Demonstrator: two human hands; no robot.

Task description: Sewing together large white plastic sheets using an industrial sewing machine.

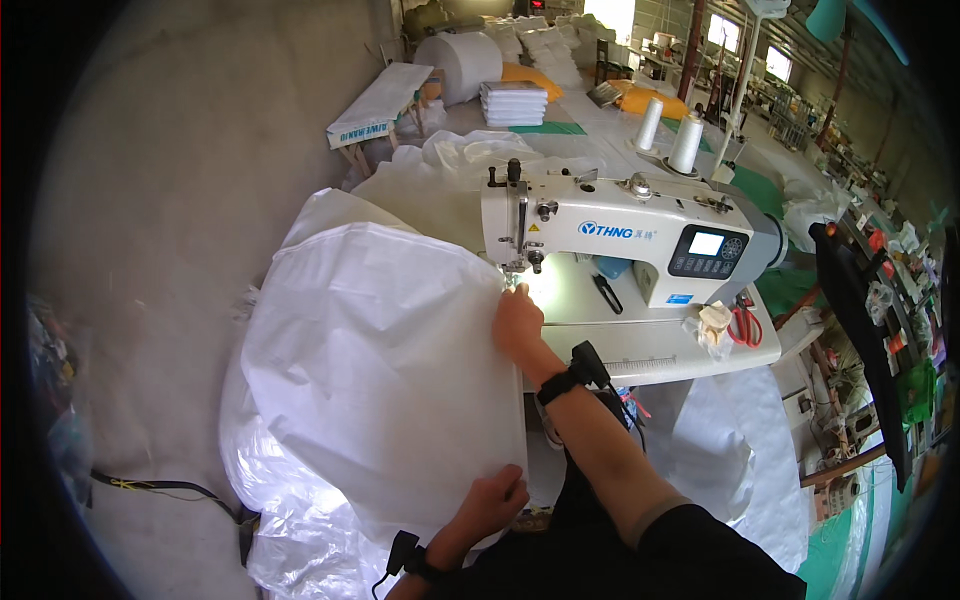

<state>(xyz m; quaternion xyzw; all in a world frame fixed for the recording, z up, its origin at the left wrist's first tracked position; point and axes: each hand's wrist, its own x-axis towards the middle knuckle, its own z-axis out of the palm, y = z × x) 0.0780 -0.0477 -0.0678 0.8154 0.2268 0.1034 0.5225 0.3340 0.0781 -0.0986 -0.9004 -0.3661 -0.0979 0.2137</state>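
A large white sheet (360, 340), plastic or woven fabric, spreads over the left of the work surface and hangs toward me. Its right edge runs from the needle area of a white sewing machine (600, 225) down to my lap. Close below the lit presser foot, my right hand (518, 322) is closed on that edge, its fingertips partly hidden against the sheet. Lower along the same edge, my left hand (490, 503) has its fingers curled round the material. Both wrists wear black bands with small devices.
Black thread snips (607, 295) lie on the machine bed. Red-handled scissors (745, 327) rest at its right end. Two white thread cones (685, 145) stand behind the machine. Crinkled clear plastic (300, 530) bunches below the sheet. Farther back are a white roll (460, 68) and stacked white packs (513, 104).
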